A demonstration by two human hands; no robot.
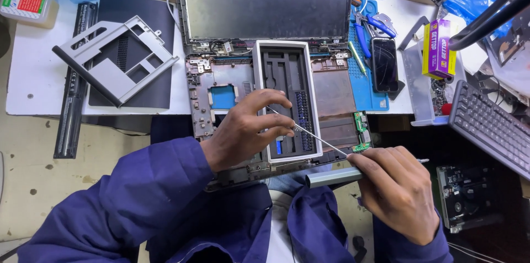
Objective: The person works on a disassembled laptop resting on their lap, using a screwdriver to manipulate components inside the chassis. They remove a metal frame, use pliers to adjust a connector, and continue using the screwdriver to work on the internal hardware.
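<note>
Left: grey metal bracket (118, 58), far on white worktop (33, 75). Centre: left hand (248, 130), fingers pinching a thin screwdriver shaft (309, 135) over the bit case (287, 100) on an opened laptop (221, 97). Right hand (400, 194), fingers closed round the grey handle (334, 177). Shaft probably light, stiff, slippery; hold by handle. Phone (385, 64) and keyboard (488, 127) crowd the right; near edge open.

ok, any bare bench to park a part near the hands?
Bare white table left of the grey metal bracket, below the small box. Elsewhere crowded: opened laptop with bit tray centre, blue mat with phone and pliers, keyboard right.
</note>
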